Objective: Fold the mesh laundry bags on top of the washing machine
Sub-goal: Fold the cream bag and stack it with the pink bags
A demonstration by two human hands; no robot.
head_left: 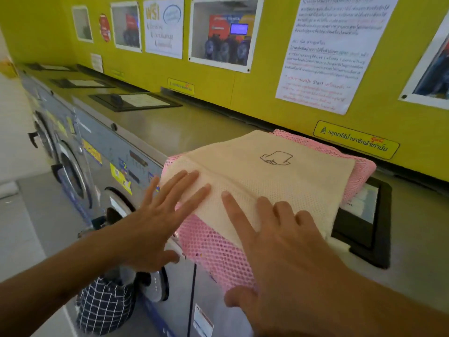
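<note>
The cream bag (267, 176) is lying on the pink bag (213, 254), both on the washer top (170, 127). Its long axis is running from the near-left front edge toward the far-right wall. Both hands are resting flat at its near end: the left hand (155, 215) at the left corner, the right hand (279, 242) on the near edge. The fingers (194, 178) are lying straight and spread, pressing mesh and gripping nothing. Neither hand is clearly nearer; a fold would likely be going away from them, toward the wall. The pink mesh is overhanging the front. A black frame (364, 227) is sitting just right, partly under the bags. A yellow wall (243, 93) with notices is standing behind; a checked basket (107, 305) is sitting on the floor.
</note>
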